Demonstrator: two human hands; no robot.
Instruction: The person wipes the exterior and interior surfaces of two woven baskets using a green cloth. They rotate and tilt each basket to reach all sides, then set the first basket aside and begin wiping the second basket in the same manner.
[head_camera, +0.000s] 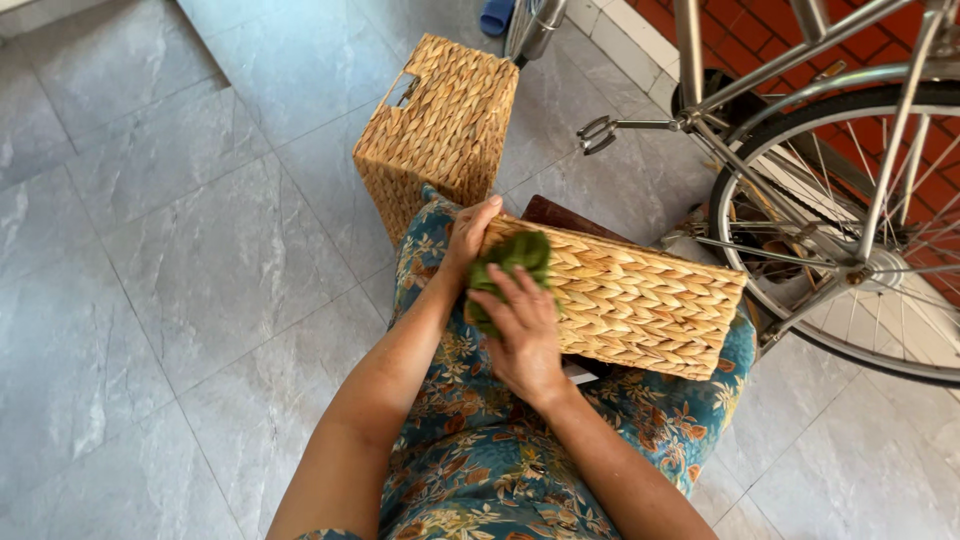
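**On the lap: cloth against woven basket**

On the lap, right hand (524, 335) lies flat, fingers together, pressing a green cloth (512, 265) to the near end of a woven basket (640, 305) lying across the knees. Left hand (468, 235) grips the basket's end corner, fingers curled out of sight behind it. Cloth partly covered by the right hand. Dark object under the basket, probably a stool, mostly hidden. Second woven basket (440, 130) stands on the tiled floor (180, 280) beyond. Bicycle (850, 200) at right, cut off by the frame.
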